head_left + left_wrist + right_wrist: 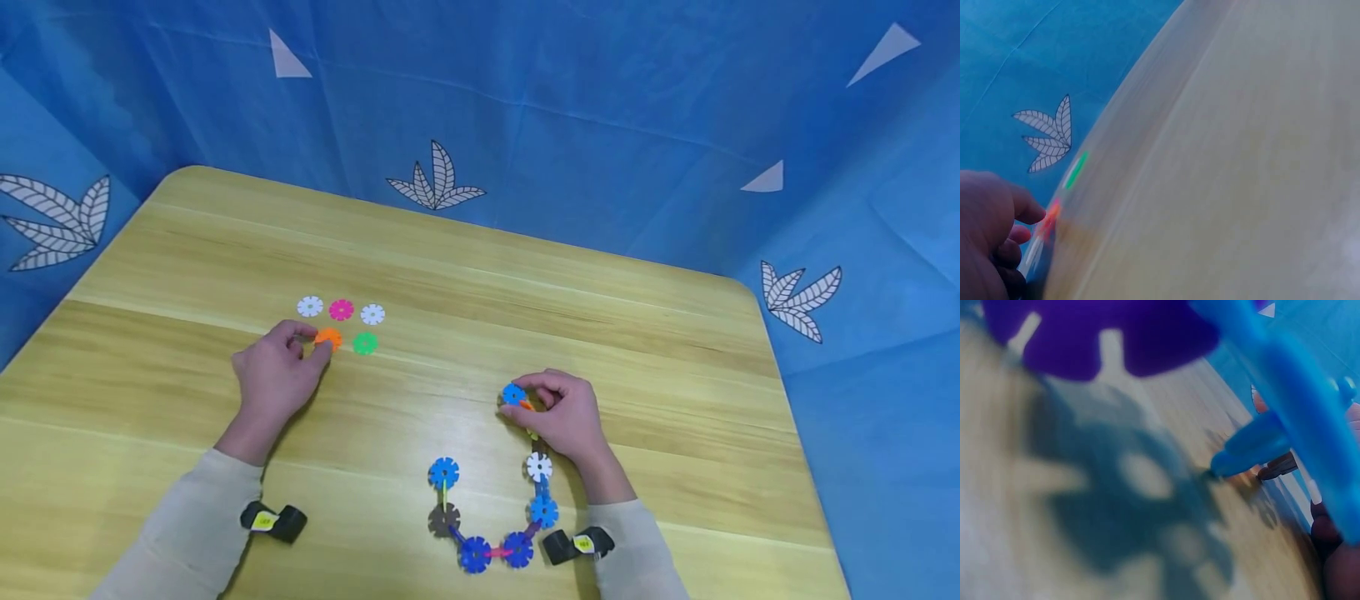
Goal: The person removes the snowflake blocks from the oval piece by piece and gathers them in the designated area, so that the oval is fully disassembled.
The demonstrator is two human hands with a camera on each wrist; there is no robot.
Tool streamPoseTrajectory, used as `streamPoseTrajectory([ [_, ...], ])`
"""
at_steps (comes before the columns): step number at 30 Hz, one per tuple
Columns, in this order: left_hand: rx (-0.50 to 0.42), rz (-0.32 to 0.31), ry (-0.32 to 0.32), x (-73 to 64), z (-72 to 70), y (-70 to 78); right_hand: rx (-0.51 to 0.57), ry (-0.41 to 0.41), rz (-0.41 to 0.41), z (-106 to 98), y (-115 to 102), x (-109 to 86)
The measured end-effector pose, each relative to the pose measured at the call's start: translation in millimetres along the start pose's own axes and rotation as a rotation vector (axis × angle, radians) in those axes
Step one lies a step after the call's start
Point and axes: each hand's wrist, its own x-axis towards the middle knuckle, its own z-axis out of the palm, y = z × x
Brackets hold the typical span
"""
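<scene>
My left hand (277, 371) has its thumb and index finger on an orange notched disc (327, 337) lying on the table at the left. Close by lie a green notched disc (365, 343), a pink one (341, 310) and two white ones (310, 307). At the right, my right hand (564, 414) pinches a blue notched disc (513, 394) at the upper end of a U-shaped chain of interlocked discs (476, 554). An orange disc, partly hidden by the fingers, joins next to it. Purple and blue chain discs (1104, 344) loom close in the right wrist view.
The wooden table (420, 275) has rounded far corners. Blue cloth (525, 108) with printed leaves hangs behind and beside it. Black straps with small devices (277, 522) sit on both sleeves. The chain's other end, a blue disc (444, 473), lies between the arms.
</scene>
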Motion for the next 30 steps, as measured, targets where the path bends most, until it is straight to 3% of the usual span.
streamPoseTrajectory([
  [10,0.057,0.057,0.014,0.5,2.1,1.0,0.006,0.003,-0.024,-2.2,1.8,-0.1],
  [21,0.023,0.074,0.039,0.3,6.3,3.5,-0.028,-0.039,0.009,-3.1,0.4,0.7],
  [30,-0.067,0.202,0.196,-5.0,14.3,17.8,-0.009,-0.146,-0.008,-6.8,-1.0,-1.1],
])
